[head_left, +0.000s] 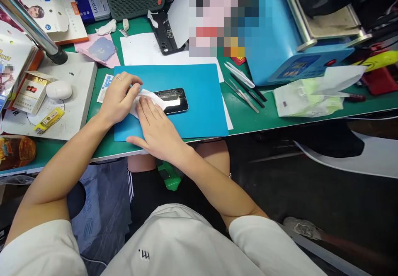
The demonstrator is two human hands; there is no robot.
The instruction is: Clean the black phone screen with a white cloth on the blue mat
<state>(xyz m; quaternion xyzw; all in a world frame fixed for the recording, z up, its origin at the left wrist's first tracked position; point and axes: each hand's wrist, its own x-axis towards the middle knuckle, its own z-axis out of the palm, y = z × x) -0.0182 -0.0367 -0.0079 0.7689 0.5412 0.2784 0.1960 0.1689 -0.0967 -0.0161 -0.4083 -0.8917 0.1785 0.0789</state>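
A black smartphone (176,100) with a cracked-looking, shiny screen lies on a blue mat (205,120). A white tissue (157,98) covers its left part. My right hand (158,128) rests on the tissue with its fingers stretched flat and its thumb spread away, pressing it against the phone. My left hand (120,97), with a ring on one finger, is closed at the phone's left end. Its thumb and curled fingers hold that end, which the hands and the tissue mostly hide. A small blue-and-white packet (104,89) lies beside the left hand.
Tweezers (244,95) and pens lie right of the mat. Beyond them stand a blue machine (264,56) and a tissue pack (304,97). A black phone part (163,31) lies behind the mat. An earbud case (59,90) sits on a white platform (83,81) with a metal post.
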